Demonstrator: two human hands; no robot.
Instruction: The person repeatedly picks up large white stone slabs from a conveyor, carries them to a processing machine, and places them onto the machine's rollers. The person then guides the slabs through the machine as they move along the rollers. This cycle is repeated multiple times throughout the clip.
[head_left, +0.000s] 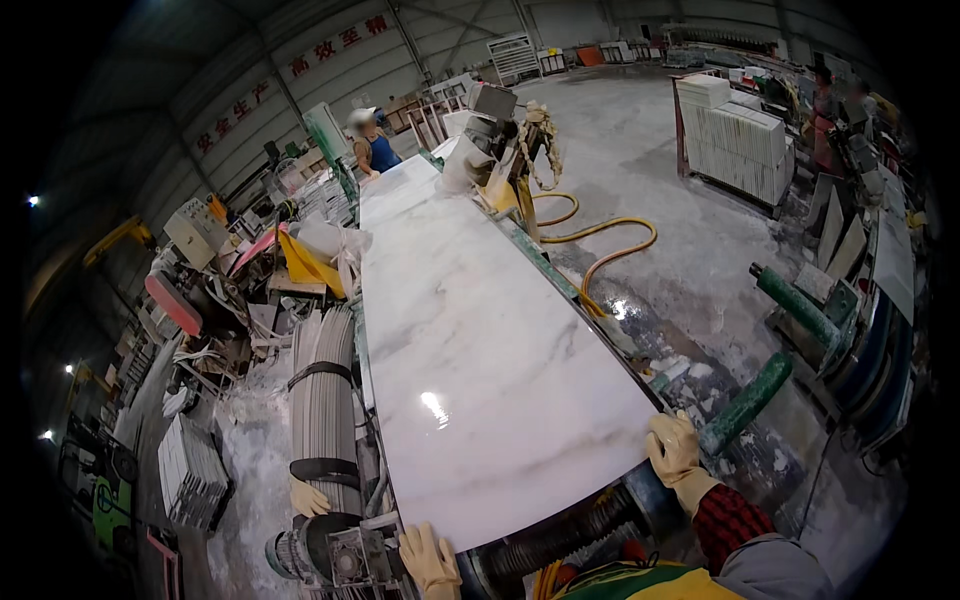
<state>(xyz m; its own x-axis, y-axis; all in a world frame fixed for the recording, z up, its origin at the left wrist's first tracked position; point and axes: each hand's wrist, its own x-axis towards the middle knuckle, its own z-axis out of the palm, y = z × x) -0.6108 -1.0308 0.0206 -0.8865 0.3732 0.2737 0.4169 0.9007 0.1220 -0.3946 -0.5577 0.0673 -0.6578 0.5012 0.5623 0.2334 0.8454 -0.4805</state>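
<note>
White stone, shiny with soft grey streaks, fills the middle of the head view: we see a long slab [500, 380] lying flat on a green frame [545, 263]. Its long side runs away from us, leaning a little to the left as it goes. The near end is close to both hands.

Our gloved left hand [430, 562] is by the near left corner. Its grip is wide and loose, fingers stretched out, with nothing in it that we can see. The slab lies ahead of it and to the right. We can't tell if the fingertips touch the stone.

Our gloved right hand [674, 450] is at the near right corner, fingers bent by the edge. From there the slab lies ahead and to the left. We can't see under the hand, so we can't tell how tight that grip is. This hand looks nearer to the stone.

Far off, a person in a blue top [380, 152] stands at the slab's left side. To the right, a yellow hose [640, 228] curls on the grey floor [640, 150].
</note>
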